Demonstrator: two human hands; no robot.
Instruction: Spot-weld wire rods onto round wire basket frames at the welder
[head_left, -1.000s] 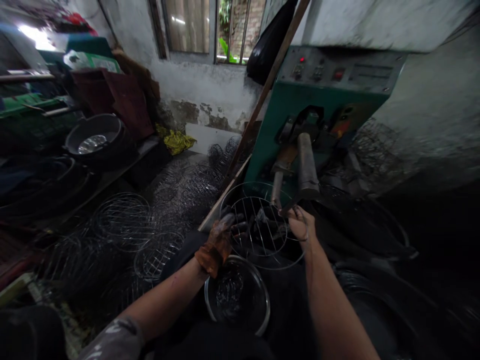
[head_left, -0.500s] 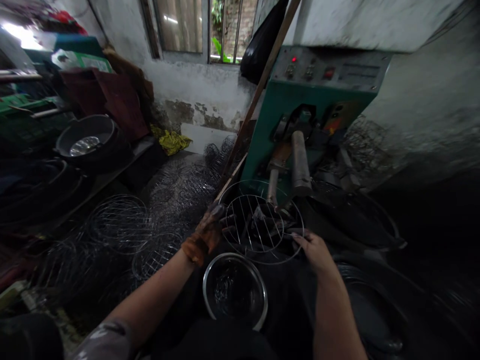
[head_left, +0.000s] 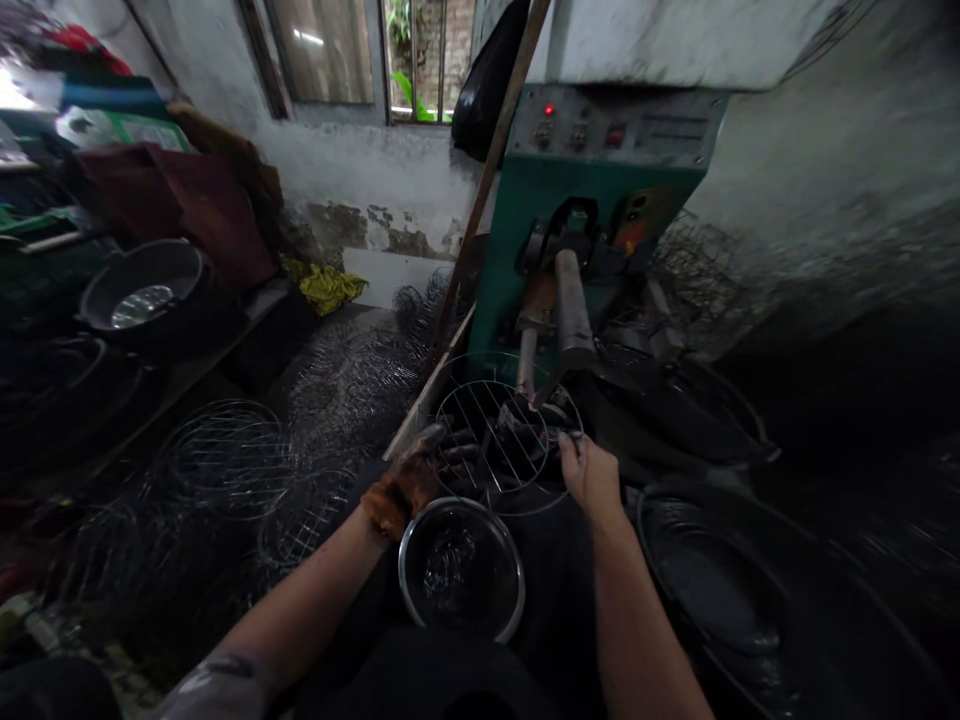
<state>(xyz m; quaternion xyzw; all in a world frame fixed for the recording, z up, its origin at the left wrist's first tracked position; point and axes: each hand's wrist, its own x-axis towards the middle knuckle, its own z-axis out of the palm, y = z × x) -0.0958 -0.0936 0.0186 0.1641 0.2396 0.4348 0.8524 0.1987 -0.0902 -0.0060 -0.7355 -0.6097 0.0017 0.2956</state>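
A round wire rack (head_left: 491,440), made of two rings crossed by straight bars, is held flat under the machine's electrodes. My left hand (head_left: 420,470), in a dark glove with an orange-brown cuff, is closed on its left edge. My bare right hand (head_left: 592,475) pinches at the right edge; whether its fingertips also hold a small piece, I cannot make out. The lower electrode (head_left: 527,360) comes down near the rack's right part. Below the rack, close to my body, rests a shiny-rimmed metal bowl (head_left: 461,570) with small wire pieces inside.
The green welding machine (head_left: 495,210) with a lit red lamp stands ahead. Several wire racks (head_left: 225,450) are piled at left. Black pans (head_left: 142,290) sit on a low bench. A wooden pole (head_left: 480,210) leans beside the machine. A dark basin (head_left: 712,590) lies at right.
My view has turned slightly right, so the surroundings shift left. My right hand has moved inward and curled more at the rack's right edge. My left hand stays at the left edge.
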